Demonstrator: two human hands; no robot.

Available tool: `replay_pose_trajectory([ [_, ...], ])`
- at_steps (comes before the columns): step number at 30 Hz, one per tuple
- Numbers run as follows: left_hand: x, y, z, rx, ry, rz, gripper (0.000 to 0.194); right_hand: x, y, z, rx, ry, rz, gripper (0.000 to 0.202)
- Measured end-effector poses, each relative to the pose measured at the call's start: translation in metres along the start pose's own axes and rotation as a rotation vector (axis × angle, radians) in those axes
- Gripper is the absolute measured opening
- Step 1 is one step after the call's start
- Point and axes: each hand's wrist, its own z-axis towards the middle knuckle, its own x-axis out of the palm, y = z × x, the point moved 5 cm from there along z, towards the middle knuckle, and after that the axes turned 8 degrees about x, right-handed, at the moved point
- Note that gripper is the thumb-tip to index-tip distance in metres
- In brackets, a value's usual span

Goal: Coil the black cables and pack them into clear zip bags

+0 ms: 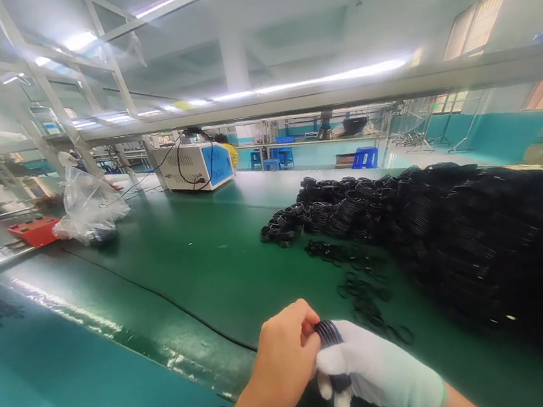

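Note:
A white glove covers my right hand point(379, 363), whose fingers are wrapped round a short stack of black rings point(328, 334). Bare, my left hand point(285, 346) meets it at the near edge of the bench, thumb and forefinger pinching the left edge of the stack. Whether one ring is separated between those fingertips is too small to make out. Just beyond the glove, loose black rings point(366, 301) lie scattered on the green bench top point(193, 261).
A large heap of bundled black rings point(456, 224) covers the right side. A black cable point(174, 301) crosses the bench. Farther left are a red box with buttons point(35, 231), a clear plastic bag point(89, 202) and a white-and-blue machine point(195, 165). A metal shelf beam point(263, 107) spans above.

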Motion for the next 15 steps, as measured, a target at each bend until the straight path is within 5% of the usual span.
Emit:
replay_pose_trajectory([
  [9,0.011,0.013,-0.006,-0.059,-0.188,-0.095,0.015,-0.001,0.001,0.001,0.064,-0.101,-0.027,0.017],
  [15,0.013,0.014,0.002,-0.094,-0.165,-0.097,0.013,-0.004,-0.002,0.003,0.040,-0.073,-0.011,0.022],
])
